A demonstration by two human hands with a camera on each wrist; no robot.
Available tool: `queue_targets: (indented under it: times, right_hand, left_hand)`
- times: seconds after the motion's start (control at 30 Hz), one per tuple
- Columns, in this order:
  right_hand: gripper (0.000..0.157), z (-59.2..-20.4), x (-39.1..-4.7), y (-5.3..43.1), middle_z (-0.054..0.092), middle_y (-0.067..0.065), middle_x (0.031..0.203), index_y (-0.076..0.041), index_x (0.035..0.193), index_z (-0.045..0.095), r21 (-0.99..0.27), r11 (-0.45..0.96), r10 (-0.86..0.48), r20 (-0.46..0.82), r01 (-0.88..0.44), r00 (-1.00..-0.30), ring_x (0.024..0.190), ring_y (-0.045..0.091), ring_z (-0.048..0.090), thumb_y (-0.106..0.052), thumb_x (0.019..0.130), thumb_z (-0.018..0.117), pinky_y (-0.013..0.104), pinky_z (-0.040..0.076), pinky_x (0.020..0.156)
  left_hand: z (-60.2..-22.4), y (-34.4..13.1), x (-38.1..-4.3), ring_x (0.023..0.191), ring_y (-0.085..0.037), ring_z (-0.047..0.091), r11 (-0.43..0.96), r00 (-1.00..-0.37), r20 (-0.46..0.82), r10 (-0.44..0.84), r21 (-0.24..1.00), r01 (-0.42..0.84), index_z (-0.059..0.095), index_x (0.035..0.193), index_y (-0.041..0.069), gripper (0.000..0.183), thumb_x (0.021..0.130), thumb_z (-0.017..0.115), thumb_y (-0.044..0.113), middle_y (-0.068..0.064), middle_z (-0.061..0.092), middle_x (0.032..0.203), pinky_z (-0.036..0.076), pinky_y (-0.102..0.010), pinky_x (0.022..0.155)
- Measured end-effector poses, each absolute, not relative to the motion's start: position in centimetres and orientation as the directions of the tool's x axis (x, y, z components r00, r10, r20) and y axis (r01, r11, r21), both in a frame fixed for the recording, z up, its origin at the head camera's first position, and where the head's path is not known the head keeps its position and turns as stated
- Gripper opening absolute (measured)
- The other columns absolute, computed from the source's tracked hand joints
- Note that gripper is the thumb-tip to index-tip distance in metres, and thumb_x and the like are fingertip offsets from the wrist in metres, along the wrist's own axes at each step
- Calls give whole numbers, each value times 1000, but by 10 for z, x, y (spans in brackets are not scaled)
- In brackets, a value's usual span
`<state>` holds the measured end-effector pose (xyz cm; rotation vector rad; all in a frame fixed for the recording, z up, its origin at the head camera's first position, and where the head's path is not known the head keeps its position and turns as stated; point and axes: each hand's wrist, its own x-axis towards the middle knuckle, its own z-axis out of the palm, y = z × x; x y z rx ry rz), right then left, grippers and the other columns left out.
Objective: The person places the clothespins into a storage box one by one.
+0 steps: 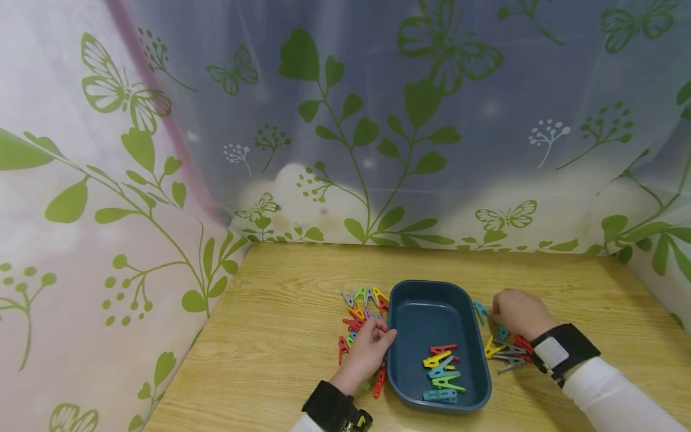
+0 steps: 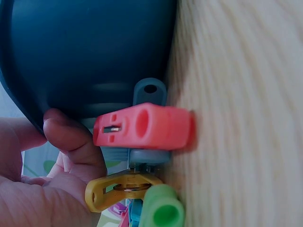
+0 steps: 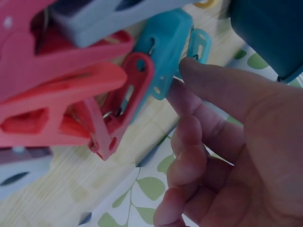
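Observation:
A dark blue tray [image 1: 396,354] stands on the table, with several clothespins [image 1: 444,373] lying in its near part. My left hand [image 1: 368,348] is at the tray's left side, thumb and finger pinching its rim. Beside and under that hand lie more clothespins; a red clothespin [image 2: 142,126] shows close to the tray wall in the left wrist view. Right of the tray, my right hand [image 1: 520,312] pinches a blue clothespin [image 1: 480,312] between thumb and index finger, its other fingers curled loosely. In the right wrist view this blue clothespin [image 3: 201,42] shows at the thumb tip.
Several red, grey and yellow clothespins [image 1: 510,353] lie in a heap near the right wrist. Another pile of clothespins [image 1: 360,295] spreads along the tray's left side. A curtain [image 1: 345,180] with leaves and butterflies borders the wooden table [image 1: 270,336] at the back and sides.

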<state>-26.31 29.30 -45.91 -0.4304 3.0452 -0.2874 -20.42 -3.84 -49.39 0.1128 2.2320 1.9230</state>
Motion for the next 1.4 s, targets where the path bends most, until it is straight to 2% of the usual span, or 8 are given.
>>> queue_targets:
  times: [0.17,0.3,0.43,0.63,0.8,1.07,1.4]
  right_hand:
    - [33,-466,-264,295,47,-5,57,-15,62,57,-197,942,-280,-14,-272,-960,49,11,43,-10,92,70,28,32,50]
    - [36,-465,-263,295,44,-6,53,-16,60,54,-210,938,-281,7,-276,-960,46,10,42,-9,92,68,27,30,48]
    - [32,-457,-260,294,49,-3,57,-14,62,57,-202,944,-260,33,-261,-965,48,12,45,-9,92,67,29,32,48]
    - [14,-437,-252,292,63,10,78,-2,80,70,-152,960,-214,151,-236,-965,61,19,57,-11,90,74,39,49,53]
    - [15,-418,-241,284,62,12,80,-1,86,72,-137,957,-215,256,-255,-943,56,15,52,-15,90,76,34,43,49]
    - [13,-390,-206,244,58,-1,73,-10,80,74,-34,925,-341,357,-377,-870,55,6,46,-16,84,84,27,40,50]
    - [24,-407,-174,205,48,-14,73,-27,75,65,-17,817,-551,270,-576,-790,60,-1,43,-21,82,87,24,36,56]
  left_hand:
    - [-494,-38,-204,60,-15,45,153,-978,-97,183,986,-69,51,106,7,15,106,59,20,1,48,77,40,-29,56]
    - [-494,-38,-204,61,-16,45,156,-978,-101,181,985,-73,51,106,7,15,106,59,20,1,48,77,41,-29,57]
    - [-495,-38,-205,61,-16,45,157,-978,-104,182,985,-75,51,107,7,16,106,59,20,1,48,78,41,-29,57]
    - [-495,-38,-205,60,-16,45,161,-978,-101,184,984,-71,52,107,7,16,106,59,21,1,49,78,41,-29,57]
    - [-495,-39,-205,61,-16,45,163,-977,-104,185,984,-74,52,107,7,16,106,59,21,1,49,78,41,-29,57]
    - [-494,-39,-205,61,-16,46,162,-978,-98,186,984,-67,52,107,6,16,106,60,21,0,49,78,42,-29,58]
    - [-494,-38,-204,62,-16,47,162,-978,-91,188,985,-60,52,107,6,16,106,60,20,0,49,78,43,-28,57]
